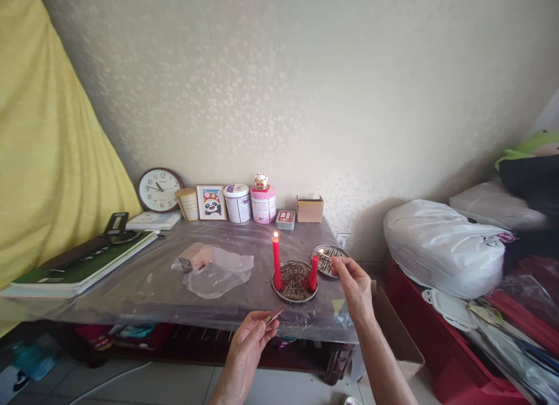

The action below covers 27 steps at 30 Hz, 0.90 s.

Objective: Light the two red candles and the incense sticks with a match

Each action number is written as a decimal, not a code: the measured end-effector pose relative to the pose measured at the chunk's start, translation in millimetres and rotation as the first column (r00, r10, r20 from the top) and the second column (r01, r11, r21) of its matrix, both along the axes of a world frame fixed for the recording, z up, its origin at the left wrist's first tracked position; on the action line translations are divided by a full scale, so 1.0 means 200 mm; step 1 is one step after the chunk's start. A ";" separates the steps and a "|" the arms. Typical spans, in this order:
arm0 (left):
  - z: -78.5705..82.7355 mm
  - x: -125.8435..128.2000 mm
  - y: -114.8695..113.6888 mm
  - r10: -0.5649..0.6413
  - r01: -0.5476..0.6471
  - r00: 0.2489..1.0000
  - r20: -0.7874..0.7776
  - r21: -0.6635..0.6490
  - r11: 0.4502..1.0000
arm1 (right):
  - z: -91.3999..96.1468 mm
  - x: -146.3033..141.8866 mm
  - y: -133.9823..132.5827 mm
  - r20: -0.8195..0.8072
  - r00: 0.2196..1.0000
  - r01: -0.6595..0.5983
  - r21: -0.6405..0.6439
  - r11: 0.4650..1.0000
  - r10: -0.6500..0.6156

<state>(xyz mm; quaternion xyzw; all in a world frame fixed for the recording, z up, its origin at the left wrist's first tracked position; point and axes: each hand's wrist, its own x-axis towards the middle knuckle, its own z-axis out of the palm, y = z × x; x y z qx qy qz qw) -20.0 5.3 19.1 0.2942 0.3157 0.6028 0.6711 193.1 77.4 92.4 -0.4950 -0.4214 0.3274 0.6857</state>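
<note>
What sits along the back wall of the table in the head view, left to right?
Wall clock → tan tub → framed panda picture → white canister → pink jar with lucky cat figurine on top → small tin → cardboard box.

Burning match [324,254] at short red candle [313,273] wick; matchbox [273,317] held low.

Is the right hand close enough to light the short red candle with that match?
Probably yes. The right hand holds a burning match just above the short red candle, and nothing stands between them.
</note>
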 end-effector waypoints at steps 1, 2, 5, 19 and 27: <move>0.00 0.00 0.00 -0.001 0.001 1.000 0.000 0.003 1.000 | 0.00 0.00 0.00 0.000 1.000 -0.003 0.006 1.000 0.003; -0.01 0.00 0.00 -0.004 0.004 1.000 0.001 0.005 1.000 | -0.01 0.00 0.01 0.000 1.000 -0.007 0.014 1.000 0.007; -0.02 0.00 0.01 -0.011 0.011 1.000 -0.003 0.009 1.000 | -0.03 0.00 0.03 -0.006 1.000 -0.013 0.040 0.999 0.013; -0.02 0.00 0.01 -0.022 0.022 1.000 -0.003 0.017 1.000 | -0.10 0.01 0.08 -0.016 0.999 -0.038 0.062 0.997 0.039; -0.03 -0.01 0.01 -0.024 0.024 1.000 -0.006 0.025 0.999 | -0.10 0.02 0.09 -0.003 0.999 -0.040 0.066 0.997 0.040</move>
